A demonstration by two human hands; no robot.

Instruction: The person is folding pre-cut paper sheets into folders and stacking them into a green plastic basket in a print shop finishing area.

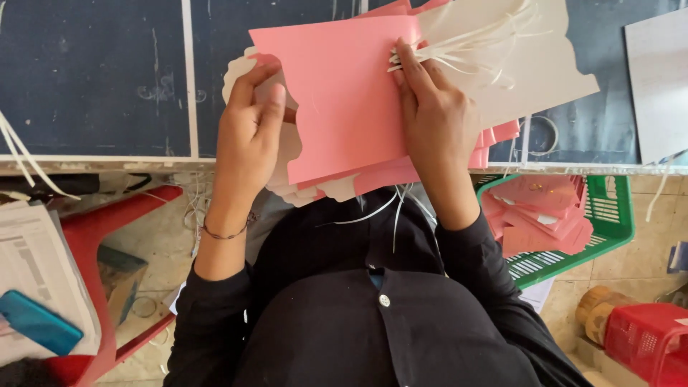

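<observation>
Left hand grips the left edge of a stack of pink card sheets, fingers curled behind, thumb on top. Right hand lies flat on the stack's right part, fingertips pinching thin white strips. Stack held in the air above the desk's near edge. Cream sheet behind; top cut off by frame. Lower sheets mostly hidden. Green basket of pink pieces sits below, right, partly behind the sleeve. Blue phone on papers, lower left.
</observation>
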